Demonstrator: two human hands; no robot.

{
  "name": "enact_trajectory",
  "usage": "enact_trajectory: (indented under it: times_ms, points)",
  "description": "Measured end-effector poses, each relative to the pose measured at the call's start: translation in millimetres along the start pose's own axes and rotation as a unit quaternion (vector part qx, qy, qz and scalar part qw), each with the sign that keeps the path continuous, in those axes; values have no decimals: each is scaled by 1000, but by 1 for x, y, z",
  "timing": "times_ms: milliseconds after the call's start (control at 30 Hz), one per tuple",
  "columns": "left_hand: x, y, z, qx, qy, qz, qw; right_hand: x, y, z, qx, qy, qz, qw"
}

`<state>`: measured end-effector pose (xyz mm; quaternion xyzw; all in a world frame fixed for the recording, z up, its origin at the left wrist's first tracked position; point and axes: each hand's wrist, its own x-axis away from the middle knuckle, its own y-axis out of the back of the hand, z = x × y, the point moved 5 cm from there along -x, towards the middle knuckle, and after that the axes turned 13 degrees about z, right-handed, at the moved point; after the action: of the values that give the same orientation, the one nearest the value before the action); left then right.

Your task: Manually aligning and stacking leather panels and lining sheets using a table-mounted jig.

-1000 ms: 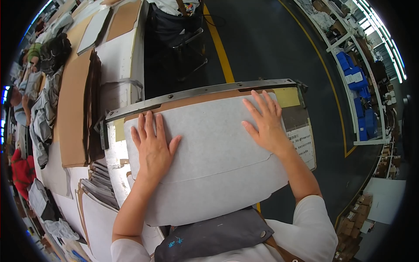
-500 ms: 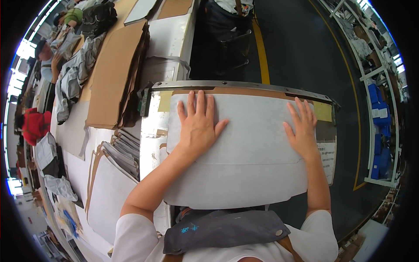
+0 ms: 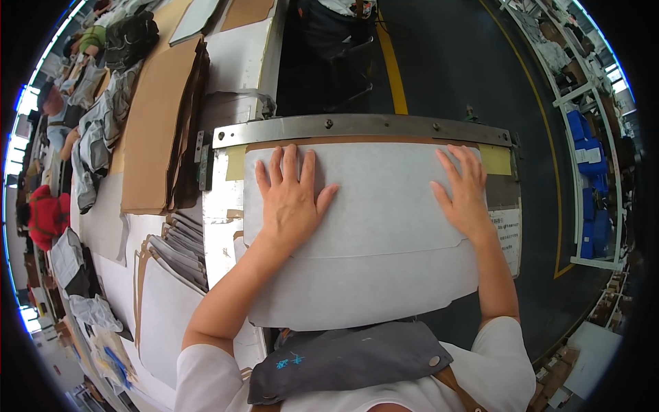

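Has blue bins [image 3: 602,232] standing in a white rack [image 3: 596,264] well off to the right of the right hand [image 3: 468,196], one with a white paper on its front; cannot make out what lies inside. Shows a dark container [image 3: 326,34] well ahead of both hands, with white material [image 3: 347,5] at its mouth; cannot tell how full. Has brown boxes [image 3: 552,378] behind and to the right of the right hand, too small to read as loaded or not. Shows a black bag [image 3: 130,40] far ahead and left of the left hand [image 3: 288,202], near grey garments [image 3: 99,134].

Lays both hands palm down on a white sheet [image 3: 381,206], released and gripping nothing, fingers spread, with the left near its left edge and the right near its right edge. Meets a metal bar [image 3: 371,125] lying crosswise just beyond both sets of fingertips, with a brown layer [image 3: 364,139] showing between sheet and bar. Has a printed paper [image 3: 508,240] just right of the right wrist. Shows stacked brown cardboard [image 3: 158,130] ahead and left of the left hand, white-faced sheets [image 3: 175,302] left of the left forearm, and a person [image 3: 58,113] well off to the left hand's far left.
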<state>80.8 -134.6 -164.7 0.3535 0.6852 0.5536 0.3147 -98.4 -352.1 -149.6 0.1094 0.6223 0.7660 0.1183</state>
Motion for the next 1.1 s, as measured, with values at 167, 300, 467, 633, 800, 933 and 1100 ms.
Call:
enact_trajectory:
  times_ms: [167,300,467,633,800,933,1100]
  points:
    - [1,2,-1,-2,3,11,1000,1,0,0,4,-3,3,1000]
    - [1,2,-1,-8,4,9,1000,0,0,1,-3,-1,-1,1000]
    - [1,0,0,-17,2,2,1000,0,-2,-1,-4,5,-14,1000]
    - [2,5,-3,-13,-4,-6,1000,1,1,0,-19,8,-12,1000]
    - [2,7,-3,12,-11,-13,1000,0,1,1,-18,7,-9,1000]
    - [0,8,-4,-7,-16,-15,1000,0,0,0,-11,5,-9,1000]
    - [-4,6,-5,-10,-88,3,996,-3,4,5,24,20,-2,1000]
